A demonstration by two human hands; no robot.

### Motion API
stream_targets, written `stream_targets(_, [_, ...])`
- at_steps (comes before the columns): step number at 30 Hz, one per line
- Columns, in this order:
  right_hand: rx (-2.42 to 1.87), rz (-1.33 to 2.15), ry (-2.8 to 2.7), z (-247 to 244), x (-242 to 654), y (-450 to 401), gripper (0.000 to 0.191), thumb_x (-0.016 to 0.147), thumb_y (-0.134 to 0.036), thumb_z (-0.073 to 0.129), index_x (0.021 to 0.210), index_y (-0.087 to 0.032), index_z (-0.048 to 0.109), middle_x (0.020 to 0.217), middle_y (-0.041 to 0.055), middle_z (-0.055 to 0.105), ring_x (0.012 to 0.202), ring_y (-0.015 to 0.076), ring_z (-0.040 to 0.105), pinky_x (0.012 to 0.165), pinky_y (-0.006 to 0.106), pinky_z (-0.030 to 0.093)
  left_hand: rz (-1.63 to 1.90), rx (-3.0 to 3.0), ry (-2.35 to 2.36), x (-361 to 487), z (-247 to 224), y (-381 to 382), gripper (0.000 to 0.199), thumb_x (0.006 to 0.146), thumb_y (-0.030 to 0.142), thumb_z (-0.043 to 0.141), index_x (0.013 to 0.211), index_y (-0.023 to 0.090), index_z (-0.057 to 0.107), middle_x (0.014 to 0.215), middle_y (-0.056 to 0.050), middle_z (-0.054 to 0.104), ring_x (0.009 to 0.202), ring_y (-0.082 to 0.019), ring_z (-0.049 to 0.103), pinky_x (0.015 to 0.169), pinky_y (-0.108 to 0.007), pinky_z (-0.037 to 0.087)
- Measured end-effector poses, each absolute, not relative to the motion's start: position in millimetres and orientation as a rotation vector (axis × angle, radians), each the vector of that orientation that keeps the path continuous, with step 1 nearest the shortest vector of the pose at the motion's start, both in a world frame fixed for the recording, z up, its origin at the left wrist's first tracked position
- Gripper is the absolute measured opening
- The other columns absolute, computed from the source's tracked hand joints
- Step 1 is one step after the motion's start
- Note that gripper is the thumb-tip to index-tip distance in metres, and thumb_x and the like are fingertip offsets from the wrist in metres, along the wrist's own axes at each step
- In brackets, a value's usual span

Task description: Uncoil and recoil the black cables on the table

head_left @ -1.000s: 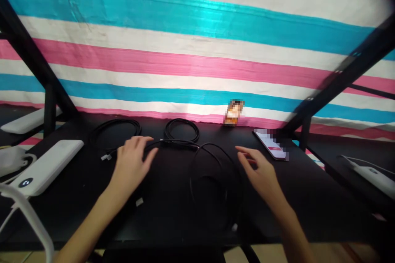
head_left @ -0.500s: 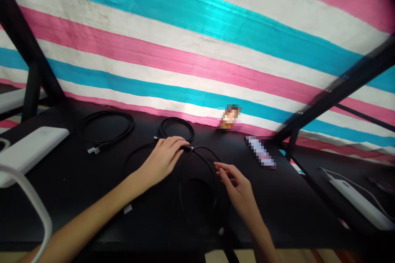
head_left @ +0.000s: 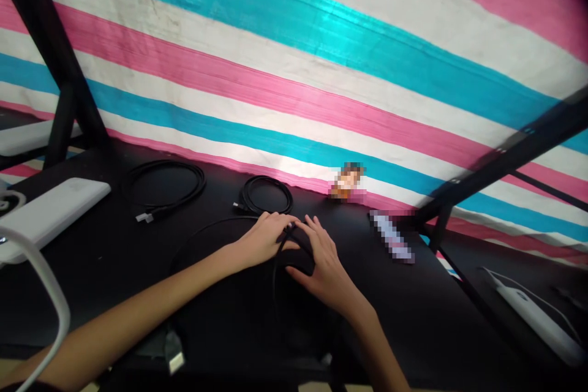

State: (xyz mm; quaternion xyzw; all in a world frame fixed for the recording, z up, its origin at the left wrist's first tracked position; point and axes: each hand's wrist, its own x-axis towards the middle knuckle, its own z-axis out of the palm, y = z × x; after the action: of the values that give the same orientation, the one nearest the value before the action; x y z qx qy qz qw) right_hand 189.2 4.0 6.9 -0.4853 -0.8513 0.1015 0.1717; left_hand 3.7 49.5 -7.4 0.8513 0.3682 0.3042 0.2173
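Observation:
A loose black cable (head_left: 274,285) lies looped in front of me, its strands running below both hands. My left hand (head_left: 264,240) has closed fingers on part of it, with a small dark piece at the fingertips. My right hand (head_left: 324,263) comes in from the other side, its fingertips close against those of the left. Its thumb stands apart from the fingers, and the cable passes between the two hands. A metal USB plug (head_left: 174,355) hangs near the table's front edge, beside my left forearm.
Two coiled black cables, one larger (head_left: 168,187) and one smaller (head_left: 267,195), lie toward the back. A white power bank (head_left: 55,211) with a white cord (head_left: 50,291) is at left. Blurred-out items (head_left: 392,237) lie at right. Another white device (head_left: 537,318) rests beyond the black frame bar (head_left: 496,159).
My right hand has moved left and up to meet the left hand at the cable. The USB plug now shows nearer the front edge. The view has shifted slightly.

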Motion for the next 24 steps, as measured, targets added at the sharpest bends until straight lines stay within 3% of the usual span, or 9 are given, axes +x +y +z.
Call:
stream_targets(3, [-1.311,0.436,-2.3,3.7,190.7,12.3,0.066,0.078,-0.038,0.061,0.136,-0.025,0.031,0.143,0.0114,0.035,0.135,0.0268,0.026,0.108,0.047,0.026,0.868,2.325,1.023,-4.3,0.9,42.1,0.045,0.082,0.04,0.061,0.121,0.02,0.05,0.119,-0.006,0.062,0.102,-0.021,0.055,0.086,-0.034,0.036])
stream_targets(5, [-1.272,0.548,-2.176,6.6,186.4,16.7,0.058,0.079,-0.039,0.06,0.13,-0.023,0.037,0.128,0.0106,0.047,0.121,0.0242,0.044,0.101,0.042,0.035,0.899,2.307,1.04,-8.4,3.4,38.3,0.039,0.085,0.035,0.058,0.121,0.021,0.051,0.116,-0.004,0.064,0.098,-0.019,0.056,0.083,-0.032,0.036])
stream_targets(7, [-1.253,0.606,-2.091,12.5,180.4,20.7,0.043,0.081,-0.038,0.058,0.12,-0.022,0.049,0.108,0.0071,0.055,0.102,0.0214,0.053,0.093,0.039,0.04,0.951,2.297,1.079,-12.3,4.0,38.5,0.034,0.087,0.032,0.056,0.119,0.022,0.053,0.113,-0.003,0.065,0.094,-0.018,0.057,0.081,-0.031,0.035])
stream_targets(10, [-1.187,0.611,-2.066,22.7,178.5,26.3,0.02,0.085,-0.035,0.053,0.096,-0.023,0.064,0.084,0.0031,0.056,0.084,0.0191,0.052,0.082,0.036,0.039,1.014,2.329,1.186,-23.4,4.7,44.4,0.021,0.088,0.033,0.053,0.103,0.023,0.064,0.1,-0.001,0.068,0.088,-0.017,0.059,0.077,-0.03,0.034])
stream_targets(12, [-1.102,0.592,-1.995,26.9,188.3,29.9,0.017,0.084,-0.034,0.055,0.08,-0.022,0.066,0.075,0.0019,0.053,0.077,0.0179,0.05,0.074,0.033,0.037,1.053,2.335,1.308,-37.4,6.4,48.3,0.021,0.089,0.034,0.05,0.092,0.023,0.069,0.089,-0.001,0.069,0.083,-0.017,0.06,0.073,-0.028,0.035])
stream_targets(15, [-0.961,0.555,-1.751,26.9,220.2,34.4,0.024,0.076,-0.038,0.064,0.062,-0.02,0.057,0.068,-0.0004,0.046,0.07,0.0157,0.044,0.064,0.029,0.033,1.145,2.173,1.574,-67.6,9.1,49.1,0.025,0.088,0.037,0.049,0.089,0.025,0.071,0.086,0.0,0.07,0.078,-0.016,0.063,0.066,-0.024,0.037])
stream_targets(19, [-0.973,0.478,-1.324,21.6,272.0,34.1,0.033,0.065,-0.042,0.073,0.054,-0.019,0.051,0.067,-0.0022,0.042,0.069,0.0138,0.04,0.064,0.028,0.03,1.191,1.814,2.035,-111.4,9.7,44.1,0.025,0.084,0.043,0.052,0.086,0.029,0.073,0.088,0.003,0.073,0.08,-0.019,0.066,0.062,-0.024,0.038])
stream_targets(24, [-1.098,0.341,-0.965,22.4,311.9,24.2,0.041,0.044,-0.048,0.08,0.048,-0.02,0.051,0.062,-0.0037,0.043,0.062,0.0128,0.037,0.061,0.03,0.029,1.265,1.627,2.277,-141.6,17.8,37.8,0.028,0.082,0.044,0.051,0.09,0.028,0.073,0.088,0.001,0.074,0.083,-0.021,0.066,0.062,-0.025,0.038])
